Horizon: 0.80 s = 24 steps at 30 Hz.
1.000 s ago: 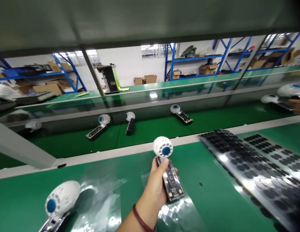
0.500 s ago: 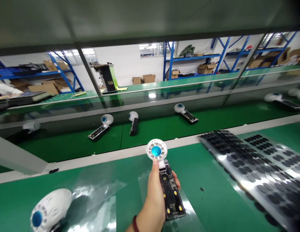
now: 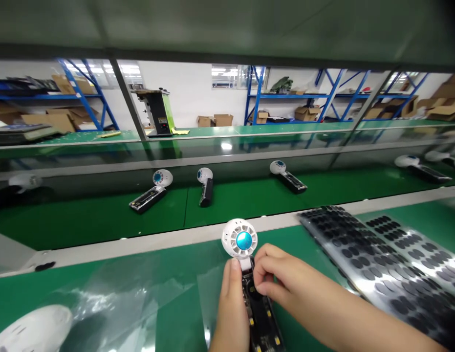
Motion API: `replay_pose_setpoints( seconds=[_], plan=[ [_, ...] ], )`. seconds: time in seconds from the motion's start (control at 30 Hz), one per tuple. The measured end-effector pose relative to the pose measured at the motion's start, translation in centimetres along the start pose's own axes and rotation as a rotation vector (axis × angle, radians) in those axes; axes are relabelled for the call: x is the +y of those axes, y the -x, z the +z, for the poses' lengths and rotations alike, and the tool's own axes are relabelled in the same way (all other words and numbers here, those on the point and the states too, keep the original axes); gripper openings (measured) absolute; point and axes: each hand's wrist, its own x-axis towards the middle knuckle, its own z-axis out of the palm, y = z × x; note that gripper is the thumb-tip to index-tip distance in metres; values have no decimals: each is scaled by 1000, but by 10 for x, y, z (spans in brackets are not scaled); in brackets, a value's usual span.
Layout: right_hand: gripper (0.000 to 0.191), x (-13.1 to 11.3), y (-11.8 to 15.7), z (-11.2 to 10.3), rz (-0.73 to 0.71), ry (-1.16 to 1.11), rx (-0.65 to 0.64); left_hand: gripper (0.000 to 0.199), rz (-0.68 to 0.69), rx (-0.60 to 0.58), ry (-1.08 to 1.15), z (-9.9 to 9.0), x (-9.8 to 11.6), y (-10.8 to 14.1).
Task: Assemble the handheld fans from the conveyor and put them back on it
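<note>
A device with a round white head and blue centre [image 3: 240, 238] stands over the bench at the lower middle, its black circuit-board handle [image 3: 262, 318] pointing toward me. Wrapped along the handle's left side is my left hand [image 3: 232, 303], thumb just below the white head. My right hand [image 3: 276, 276] reaches in from the right, fingers pinched at the upper part of the board near its round component. Whatever those fingertips may hold is hidden. To the right lie clear sheets of black round stickers [image 3: 362, 249].
Similar devices [image 3: 148, 198] lie spaced along the green conveyor [image 3: 238, 195] beyond the bench's pale rail. A white device head [image 3: 36, 327] sits at the lower left beside clear plastic film [image 3: 117, 303]. A metal post [image 3: 128, 100] and blue shelves [image 3: 293, 95] stand farther back.
My right hand has come into view and its fingers now touch the board. The held device has turned slightly and sits a little lower. The view has shifted, and the white head at left appears lower.
</note>
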Motion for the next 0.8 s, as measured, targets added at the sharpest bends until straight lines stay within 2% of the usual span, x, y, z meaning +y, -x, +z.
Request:
replay_pose_setpoints(
  seconds=[0.23, 0.47, 0.63, 0.8],
  plan=[
    [20, -10, -3, 5, 88, 61, -16, 42, 62, 46, -150, 4, -2, 0],
    [18, 1, -2, 10, 34, 0, 10, 43, 41, 56, -235, 2, -1, -1],
    [18, -9, -4, 4, 70, 28, -21, 43, 17, 82, -304, 1, -1, -1],
    [18, -16, -7, 3, 20, 136, 13, 44, 14, 109, -350, 1, -2, -3]
  ],
)
